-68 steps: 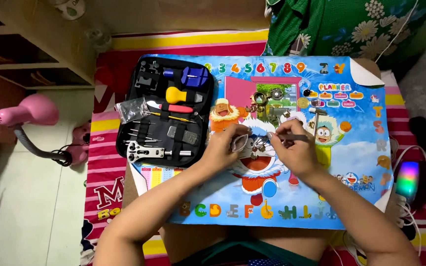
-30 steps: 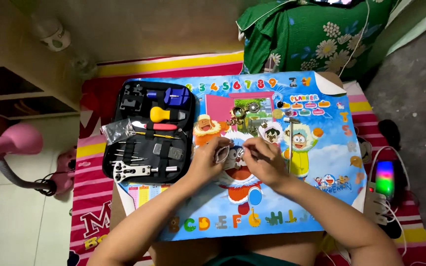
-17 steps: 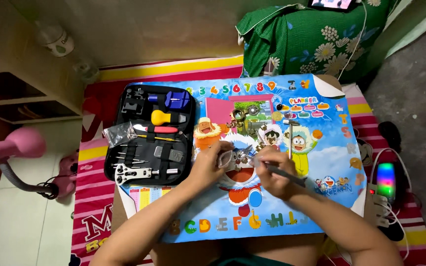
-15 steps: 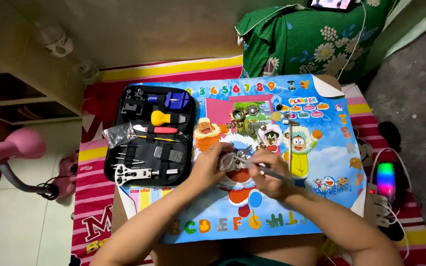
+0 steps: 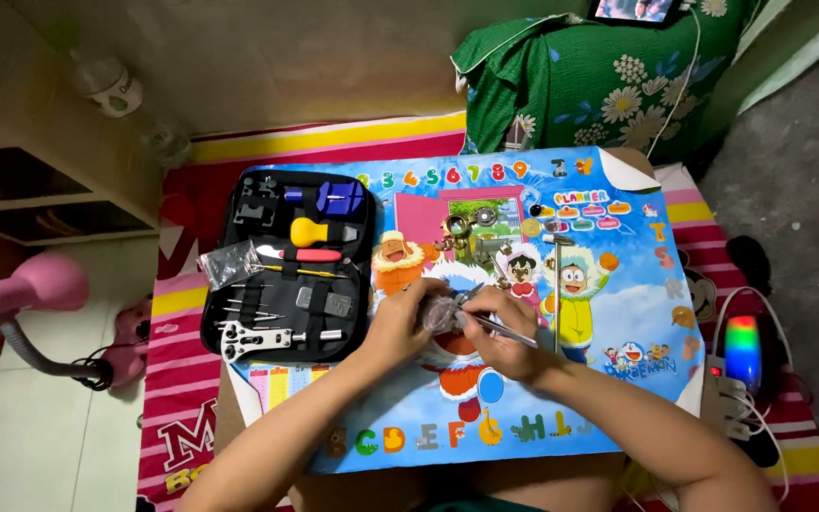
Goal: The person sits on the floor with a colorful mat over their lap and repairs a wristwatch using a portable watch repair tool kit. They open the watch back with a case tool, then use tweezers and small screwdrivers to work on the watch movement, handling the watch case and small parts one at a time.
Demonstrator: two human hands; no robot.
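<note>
My left hand (image 5: 400,320) pinches a small clear plastic bag (image 5: 440,311) above the colourful cartoon mat (image 5: 618,322). My right hand (image 5: 502,334) grips thin metal tweezers (image 5: 497,325) whose tips point left into the bag. Both hands meet over the middle of the mat. What is inside the bag is too small to tell. Several small round metal watch parts (image 5: 471,226) lie on the mat just beyond the hands.
An open black tool case (image 5: 291,265) with a yellow-handled tool, a red-handled tool and metal drivers lies to the left. A pink desk lamp (image 5: 21,294) stands far left, a green flowered cushion (image 5: 609,85) behind, and a glowing rainbow light (image 5: 743,351) on the right.
The camera view shifted slightly. My right hand has brought the tweezers from pointing right and away to the bag held in my left hand.
</note>
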